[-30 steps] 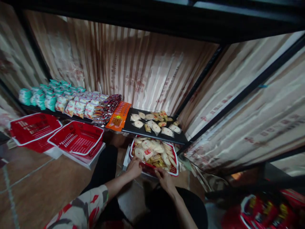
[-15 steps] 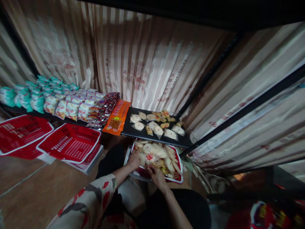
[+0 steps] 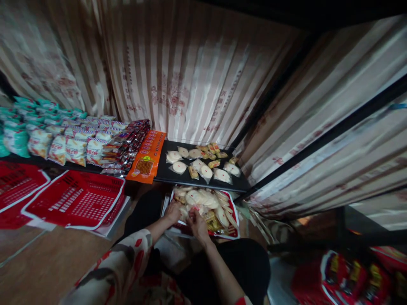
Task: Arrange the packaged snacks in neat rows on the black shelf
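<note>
My left hand (image 3: 173, 212) reaches over the left side of a red basket (image 3: 234, 207) with a white rim. Its fingers curl among the packets, and what they grip is hidden. Beside it, my right hand (image 3: 197, 224) is closed at the basket's near side, its fingertips pinching a clear-wrapped white cracker packet (image 3: 194, 208) with a red mark. The basket is heaped with round white crackers (image 3: 208, 199) in clear wrap. Yellow-gold packets (image 3: 214, 223) lie in its lower part.
Behind the basket, a black shelf (image 3: 165, 169) bears wrapped white crackers (image 3: 179, 167) and small yellow packets (image 3: 193, 172). An orange bag (image 3: 144, 159) and rows of snack bags (image 3: 74, 148) stand leftward. Red baskets (image 3: 79, 197) sit at left; a metal post (image 3: 286, 161) slants at right.
The view has shifted right, so the shelf and basket appear further left. My right hand has risen closer to the red-marked packet; my left hand stays at the basket's left side.
</note>
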The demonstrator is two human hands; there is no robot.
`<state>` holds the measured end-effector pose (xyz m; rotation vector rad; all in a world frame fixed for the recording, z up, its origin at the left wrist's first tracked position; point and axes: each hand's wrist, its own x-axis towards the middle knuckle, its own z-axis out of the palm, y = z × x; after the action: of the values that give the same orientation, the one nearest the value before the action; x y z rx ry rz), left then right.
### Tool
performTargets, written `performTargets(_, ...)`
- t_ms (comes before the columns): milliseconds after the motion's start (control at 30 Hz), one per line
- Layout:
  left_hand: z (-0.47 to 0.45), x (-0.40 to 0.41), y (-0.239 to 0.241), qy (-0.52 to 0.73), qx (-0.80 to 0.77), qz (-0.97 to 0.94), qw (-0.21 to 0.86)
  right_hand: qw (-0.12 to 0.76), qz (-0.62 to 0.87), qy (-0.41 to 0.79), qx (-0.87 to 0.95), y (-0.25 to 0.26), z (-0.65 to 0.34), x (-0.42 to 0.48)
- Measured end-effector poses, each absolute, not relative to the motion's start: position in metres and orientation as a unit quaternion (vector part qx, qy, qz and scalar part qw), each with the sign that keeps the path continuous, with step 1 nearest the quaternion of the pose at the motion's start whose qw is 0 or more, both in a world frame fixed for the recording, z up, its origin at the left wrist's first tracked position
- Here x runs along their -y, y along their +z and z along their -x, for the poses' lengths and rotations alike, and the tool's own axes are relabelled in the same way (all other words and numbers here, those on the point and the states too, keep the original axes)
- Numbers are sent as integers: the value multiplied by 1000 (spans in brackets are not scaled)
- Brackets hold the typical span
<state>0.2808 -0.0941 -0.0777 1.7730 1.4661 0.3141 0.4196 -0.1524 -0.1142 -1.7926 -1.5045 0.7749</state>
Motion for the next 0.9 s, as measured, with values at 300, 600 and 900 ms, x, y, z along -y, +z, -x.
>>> performTargets(300,-270,87,-44,158,-506,-762,372,372,674,255,585,-93,-416,153)
performTargets(600,-257,75,-6,289,-492,-746,344,460,641,340,512,-35,-412,138)
performTargets(900,-244,96,14,347,-530,-704,321,570,610,427,348,-12,-400,137)
